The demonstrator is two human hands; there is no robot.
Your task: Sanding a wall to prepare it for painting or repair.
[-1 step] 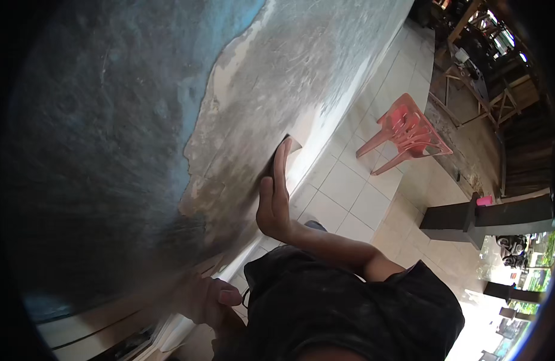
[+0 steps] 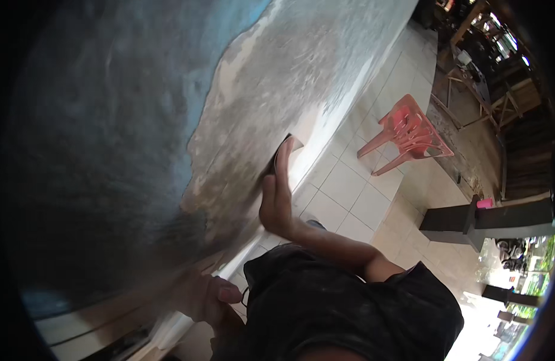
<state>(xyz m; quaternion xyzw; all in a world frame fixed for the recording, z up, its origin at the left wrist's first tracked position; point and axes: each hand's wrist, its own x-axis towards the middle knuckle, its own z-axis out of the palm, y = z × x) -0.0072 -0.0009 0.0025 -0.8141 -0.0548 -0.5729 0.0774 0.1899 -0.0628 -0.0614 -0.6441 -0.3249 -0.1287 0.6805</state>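
Observation:
My right hand [image 2: 278, 201] lies nearly flat against a worn wall [image 2: 253, 114], its fingers stretched out. Under those fingers it presses a thin sheet that looks like sandpaper [image 2: 297, 144]; a pale corner curls out past the fingertips and a dark edge shows along the palm side. The wall is grey with blue paint remains, and a bare, lighter patch has a ragged edge. Lower left, my left hand [image 2: 214, 299] is close to the wall's shadowed lower part. Its thumb shows, but the fingers are smeared and dim, so what they touch is unclear.
A red plastic chair [image 2: 407, 135] stands on the pale tiled floor [image 2: 343, 180] to the right. Beyond it are a dark pillar [image 2: 449, 225] with a pink object [image 2: 484, 203] near it, and a wooden frame [image 2: 479, 102]. Pale boards [image 2: 79, 337] lie at the lower left.
The view has shifted very slightly, and the wall looks more blurred. My right hand still presses the sheet at about the same place.

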